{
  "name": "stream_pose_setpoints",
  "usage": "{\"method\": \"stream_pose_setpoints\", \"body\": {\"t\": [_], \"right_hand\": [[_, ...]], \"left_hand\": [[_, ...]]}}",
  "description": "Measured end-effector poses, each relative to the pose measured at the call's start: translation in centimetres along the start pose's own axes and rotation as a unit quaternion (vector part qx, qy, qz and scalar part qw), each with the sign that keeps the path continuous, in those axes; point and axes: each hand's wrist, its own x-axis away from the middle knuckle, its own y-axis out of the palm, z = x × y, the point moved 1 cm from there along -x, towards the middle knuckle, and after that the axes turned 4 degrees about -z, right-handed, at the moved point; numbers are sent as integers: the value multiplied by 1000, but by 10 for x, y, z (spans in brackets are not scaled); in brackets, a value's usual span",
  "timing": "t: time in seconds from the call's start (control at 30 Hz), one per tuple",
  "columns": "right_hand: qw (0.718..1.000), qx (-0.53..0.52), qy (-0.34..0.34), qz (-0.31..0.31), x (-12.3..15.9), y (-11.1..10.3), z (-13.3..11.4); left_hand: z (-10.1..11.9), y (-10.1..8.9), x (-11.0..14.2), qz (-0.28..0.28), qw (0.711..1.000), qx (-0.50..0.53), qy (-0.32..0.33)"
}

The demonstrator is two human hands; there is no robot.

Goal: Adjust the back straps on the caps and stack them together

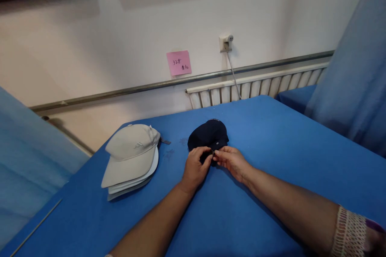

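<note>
A black baseball cap (pixel 208 134) lies on the blue-covered table (pixel 259 217), with its near edge toward me. My left hand (pixel 196 167) is closed on that near edge, thumb and fingers bent around it. From the other side, my right hand (pixel 233 162) pinches at the same spot, where a small shiny piece shows between the fingertips. It looks like part of the cap's back strap, but the detail is too small to make out. The two hands nearly touch. Left of them sits a stack of caps, a beige cap (pixel 131 148) on top with paler and grey brims below.
Behind the table runs a metal pipe (pixel 144 88) along the wall, above a white radiator (pixel 256 88). A cord hangs from the wall socket (pixel 225 43). Blue curtains flank both sides, and a thin rod (pixel 36 227) lies at the table's left edge.
</note>
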Motion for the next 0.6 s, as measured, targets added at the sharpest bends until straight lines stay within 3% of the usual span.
{"method": "stream_pose_setpoints", "body": {"t": [0.27,0.6], "right_hand": [[996,63,-21,58,-5,-2,3],[995,74,-31,60,-8,-5,6]], "left_hand": [[2,1,-1,-31,999,-20,5],[3,2,-1,-40,997,-52,41]]}}
